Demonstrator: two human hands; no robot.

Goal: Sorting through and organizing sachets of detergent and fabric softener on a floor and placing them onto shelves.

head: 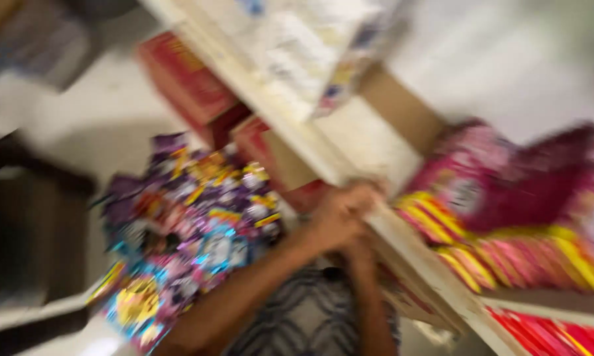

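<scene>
Motion blur softens everything. Left hand (339, 214) curls its fingers over the front edge of a pale wooden shelf board (409, 247), gripping it. Right hand (359, 254) sits just beneath, against the same edge; whether it grips or only presses I cannot tell. Pink and yellow snack packets (508, 217) lie on the shelf to the right. Purple snack packets (191, 231) pile up at the left.

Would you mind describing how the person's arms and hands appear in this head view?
Both forearms are bare, with no sleeves, gloves or watch visible. The left hand and right hand show no rings that the blur lets me make out. A grey-and-white zigzag-patterned garment shows below them.
</scene>
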